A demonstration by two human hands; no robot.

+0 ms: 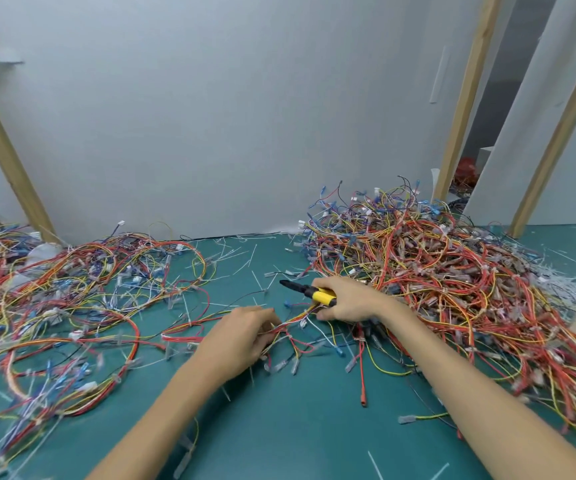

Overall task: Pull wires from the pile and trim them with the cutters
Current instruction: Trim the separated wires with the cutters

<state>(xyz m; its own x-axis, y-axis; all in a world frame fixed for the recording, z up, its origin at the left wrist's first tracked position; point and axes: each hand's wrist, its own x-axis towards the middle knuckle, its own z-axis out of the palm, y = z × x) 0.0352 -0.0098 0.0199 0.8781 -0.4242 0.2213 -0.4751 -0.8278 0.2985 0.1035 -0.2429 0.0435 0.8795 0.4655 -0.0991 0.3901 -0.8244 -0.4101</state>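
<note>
L hand [245, 336] grips wire bundle [290, 327] on table [279, 427]; R hand [343, 299] holds cutters [309, 292] beside pile [435, 271].

No legible text, label, brand, number or sign is recorded in this view. The yellow grip of the cutters [323, 296] and the pale connectors [120, 223] on the wires [435, 271] heaped along the desk's left and right edges are too small or blurred to read.
</note>
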